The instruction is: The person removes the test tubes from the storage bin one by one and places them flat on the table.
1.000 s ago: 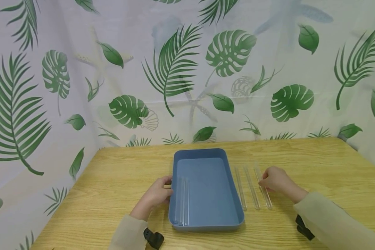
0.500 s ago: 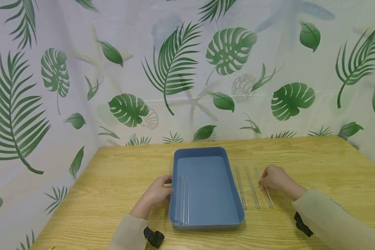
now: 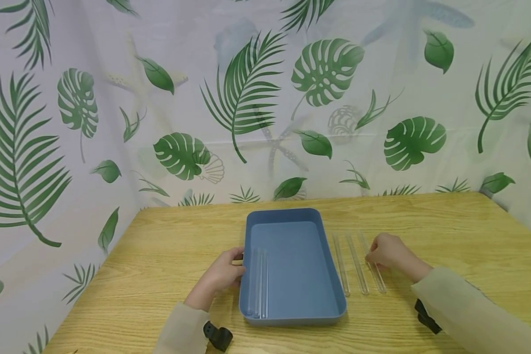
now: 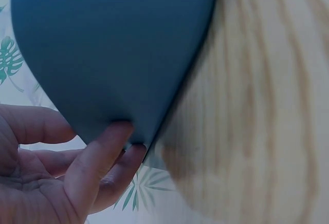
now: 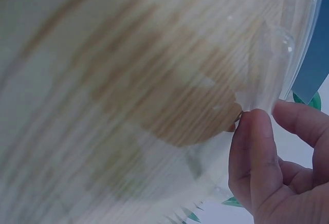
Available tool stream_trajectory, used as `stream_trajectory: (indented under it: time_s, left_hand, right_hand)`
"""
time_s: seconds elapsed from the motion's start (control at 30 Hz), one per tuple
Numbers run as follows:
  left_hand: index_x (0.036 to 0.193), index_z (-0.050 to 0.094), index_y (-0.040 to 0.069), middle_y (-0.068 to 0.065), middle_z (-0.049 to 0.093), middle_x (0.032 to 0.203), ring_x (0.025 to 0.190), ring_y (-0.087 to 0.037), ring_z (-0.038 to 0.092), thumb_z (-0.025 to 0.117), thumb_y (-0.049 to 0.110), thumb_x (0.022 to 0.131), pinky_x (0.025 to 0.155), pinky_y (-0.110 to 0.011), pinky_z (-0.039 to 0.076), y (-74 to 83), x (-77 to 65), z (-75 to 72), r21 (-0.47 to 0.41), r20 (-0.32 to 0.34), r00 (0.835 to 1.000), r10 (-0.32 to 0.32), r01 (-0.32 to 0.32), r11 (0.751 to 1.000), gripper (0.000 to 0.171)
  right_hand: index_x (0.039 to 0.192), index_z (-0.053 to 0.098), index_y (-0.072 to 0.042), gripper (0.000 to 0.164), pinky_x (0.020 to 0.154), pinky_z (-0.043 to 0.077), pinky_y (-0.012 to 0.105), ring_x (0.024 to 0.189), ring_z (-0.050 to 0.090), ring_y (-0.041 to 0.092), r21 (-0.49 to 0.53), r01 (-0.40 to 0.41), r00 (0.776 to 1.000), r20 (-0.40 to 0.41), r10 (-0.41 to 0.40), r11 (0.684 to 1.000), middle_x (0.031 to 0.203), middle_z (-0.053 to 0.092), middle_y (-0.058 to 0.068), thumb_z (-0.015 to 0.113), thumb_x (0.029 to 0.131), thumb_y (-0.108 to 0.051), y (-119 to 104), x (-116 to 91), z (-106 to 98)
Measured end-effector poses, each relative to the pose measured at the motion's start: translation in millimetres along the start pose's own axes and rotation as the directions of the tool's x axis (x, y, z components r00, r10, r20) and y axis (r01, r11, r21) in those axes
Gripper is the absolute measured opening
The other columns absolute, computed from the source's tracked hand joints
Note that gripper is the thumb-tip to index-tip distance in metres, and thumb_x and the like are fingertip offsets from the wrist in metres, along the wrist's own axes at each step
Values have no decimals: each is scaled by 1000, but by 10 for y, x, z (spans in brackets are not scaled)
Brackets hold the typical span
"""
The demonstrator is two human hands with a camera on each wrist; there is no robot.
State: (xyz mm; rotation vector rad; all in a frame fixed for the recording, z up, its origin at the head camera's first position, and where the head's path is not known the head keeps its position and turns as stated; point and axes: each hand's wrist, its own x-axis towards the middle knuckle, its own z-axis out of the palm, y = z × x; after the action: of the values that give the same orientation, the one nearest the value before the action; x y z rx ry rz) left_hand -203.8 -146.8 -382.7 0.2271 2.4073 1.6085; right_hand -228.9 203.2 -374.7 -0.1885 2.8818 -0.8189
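Observation:
A shallow blue tray (image 3: 298,295) stands on the table in the head view. My left hand (image 3: 223,270) is at its left side, the fingers touching the outer wall (image 4: 113,54) in the left wrist view. Inside, clear test tubes (image 3: 257,285) lie side by side along the left wall. Three more lie on the table to the right of the tray: one beside its wall (image 3: 341,268), a middle one (image 3: 357,265) and the rightmost test tube (image 3: 377,279). My right hand (image 3: 391,255) pinches that rightmost tube near its middle, between thumb and fingers.
The wooden table (image 3: 181,236) extends to both sides of the tray. A leaf-printed cloth (image 3: 265,98) hangs behind it and along the sides. Each wrist wears a black camera, such as the left wrist camera (image 3: 219,337).
The head view has tilted down very slightly. The right forearm has shifted a little to the left, while both hands keep their places at the tray and the rightmost tube.

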Motion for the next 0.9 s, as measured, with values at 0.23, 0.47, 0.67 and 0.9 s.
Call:
stream_trajectory:
  time_s: [0.23,0.47,0.67,0.9]
  left_hand:
    - [131,29,-11,-29,38,125,102,-36,51,42,-7,85,68,-39,51,-3,15,-4,8,-1,1000,-6,6,1000,49]
    - [131,30,-11,-29,39,124,100,-35,52,42,-7,84,68,-39,51,0,9,-2,1,1,1000,0,0,1000,49]
    - [131,30,-12,-29,39,123,96,-32,53,42,-8,83,67,-39,51,-3,4,-1,-37,10,1000,15,-14,999,49]
    - [131,31,-11,-29,39,124,98,-33,53,42,-8,83,68,-39,50,-3,4,4,-25,5,1000,10,-10,1000,49]
  right_hand:
    - [49,44,-12,30,44,34,25,38,35,9,-8,-3,1000,4,3,1000,42,38,-4,56,76,-5,-19,0,-19]
    - [52,53,-6,25,44,36,26,38,38,9,-9,5,1000,1,-5,1000,42,42,-1,57,76,-5,-18,-16,-14]
    - [46,46,-11,35,42,34,25,36,30,8,-3,9,1000,-9,-9,1000,39,36,-5,57,79,-7,-1,-7,-2]
    - [46,47,-9,35,45,36,26,36,32,8,-19,6,1000,-9,-6,1000,39,38,-4,57,79,-9,8,-32,-27]
